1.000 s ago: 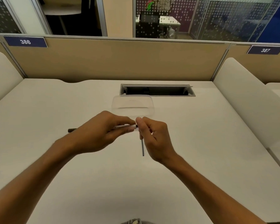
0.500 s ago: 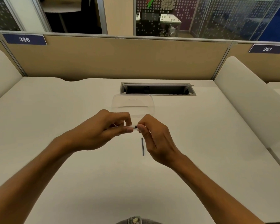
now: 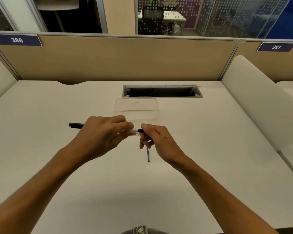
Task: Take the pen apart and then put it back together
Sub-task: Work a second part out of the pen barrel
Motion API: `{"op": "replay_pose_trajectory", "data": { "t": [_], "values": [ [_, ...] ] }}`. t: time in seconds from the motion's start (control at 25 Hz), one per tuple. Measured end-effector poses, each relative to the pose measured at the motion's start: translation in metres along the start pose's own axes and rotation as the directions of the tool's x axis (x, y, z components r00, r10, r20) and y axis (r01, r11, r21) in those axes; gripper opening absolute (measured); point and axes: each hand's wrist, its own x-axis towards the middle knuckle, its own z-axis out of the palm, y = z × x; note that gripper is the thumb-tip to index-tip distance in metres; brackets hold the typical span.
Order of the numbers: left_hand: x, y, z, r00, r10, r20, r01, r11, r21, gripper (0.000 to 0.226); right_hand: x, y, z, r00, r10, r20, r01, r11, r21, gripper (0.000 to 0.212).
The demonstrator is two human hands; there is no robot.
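The left hand [image 3: 100, 134] was curled around the pen barrel [image 3: 76, 125], whose black end stuck out to the left past the knuckles. The right hand [image 3: 156, 141] pinched the pen's dark tip piece [image 3: 140, 130] at the barrel's other end, thumb and forefinger closed on it. Both hands were held above the white desk [image 3: 57, 166]. Just below the right hand's fingers, a thin dark refill [image 3: 148, 154] lay on the desk. A clear plastic container [image 3: 137, 108] sat just behind the hands, before the cable slot [image 3: 161, 91].
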Motion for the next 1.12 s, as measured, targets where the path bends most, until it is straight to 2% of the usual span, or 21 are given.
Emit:
{"op": "replay_pose_trajectory", "data": {
  "t": [0.12,0.28,0.36,0.48,0.52,0.6,0.68,0.76,0.92,1.12],
  "values": [
    [0.000,-0.001,0.003,0.999,0.015,-0.031,-0.016,0.999,-0.029,0.024,0.000,-0.002,-0.003,1.000,-0.001,0.022,0.001,1.000,0.011,0.041],
    [0.004,0.000,0.002,0.998,-0.051,-0.040,0.042,0.976,-0.214,0.031,-0.002,0.000,0.000,0.980,-0.190,-0.056,0.179,0.971,-0.158,0.033],
    [0.007,-0.003,-0.002,0.989,-0.146,0.031,0.146,0.907,-0.396,0.040,-0.003,0.000,-0.002,0.942,-0.331,-0.056,0.301,0.908,-0.292,0.025],
    [0.009,-0.008,-0.007,0.956,-0.226,0.187,0.294,0.729,-0.618,0.042,0.000,-0.003,-0.012,0.882,-0.470,0.045,0.434,0.770,-0.468,0.017],
    [0.009,-0.009,-0.007,0.955,-0.223,0.196,0.297,0.716,-0.632,0.041,0.001,-0.004,-0.014,0.881,-0.470,0.055,0.434,0.758,-0.487,0.017],
    [0.008,-0.009,-0.006,0.962,-0.219,0.163,0.273,0.755,-0.596,0.039,0.001,-0.005,-0.014,0.907,-0.421,-0.004,0.372,0.807,-0.459,0.022],
    [0.007,-0.008,-0.003,0.969,-0.220,0.110,0.245,0.813,-0.529,0.036,0.000,-0.006,-0.011,0.937,-0.336,-0.098,0.282,0.890,-0.358,0.031],
    [0.007,-0.008,-0.001,0.972,-0.220,0.078,0.230,0.844,-0.484,0.035,0.001,-0.005,-0.008,0.960,-0.248,-0.131,0.215,0.951,-0.224,0.037],
    [0.006,-0.008,0.002,0.977,-0.210,0.046,0.209,0.872,-0.442,0.032,0.003,-0.002,-0.007,0.993,-0.097,-0.069,0.095,0.995,-0.032,0.040],
    [0.003,-0.010,0.005,0.980,-0.194,0.036,0.190,0.884,-0.427,0.025,0.004,0.003,-0.013,0.998,-0.058,-0.004,0.058,0.998,-0.002,0.036]
  ]
}}
